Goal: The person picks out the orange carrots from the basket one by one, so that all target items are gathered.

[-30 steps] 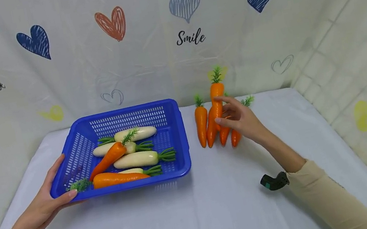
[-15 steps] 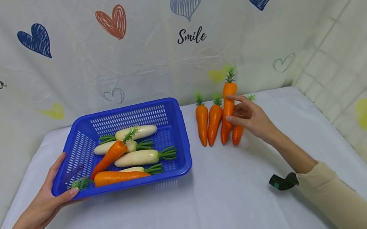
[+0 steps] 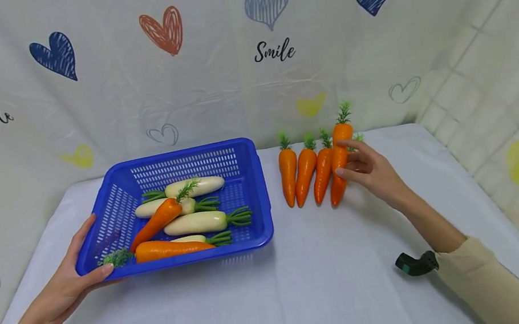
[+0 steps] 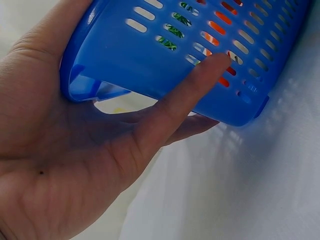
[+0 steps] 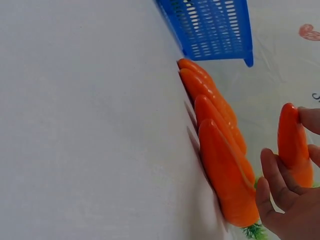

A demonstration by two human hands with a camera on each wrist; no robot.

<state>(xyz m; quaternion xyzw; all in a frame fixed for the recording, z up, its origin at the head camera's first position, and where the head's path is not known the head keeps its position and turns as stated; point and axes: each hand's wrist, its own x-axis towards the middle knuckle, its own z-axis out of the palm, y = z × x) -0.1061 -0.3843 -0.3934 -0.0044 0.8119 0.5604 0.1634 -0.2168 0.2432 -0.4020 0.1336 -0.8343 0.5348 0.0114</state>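
The left hand [image 3: 68, 277] grips the near-left corner of the basket [image 3: 195, 150], left of centre, while the right hand [image 3: 375, 170], right of centre, pinches a carrot [image 3: 340, 136], thumb and fingers parted only by its thickness. Radishes [image 3: 194, 224] and two carrots [image 3: 170, 248] fill the basket's middle; right of centre lie four carrots [image 3: 288, 171], the held one partly hiding the rightmost.

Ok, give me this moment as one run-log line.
left hand: holds basket | right hand: pinches single carrot | in basket: four white radishes, two carrots | on table: four carrots
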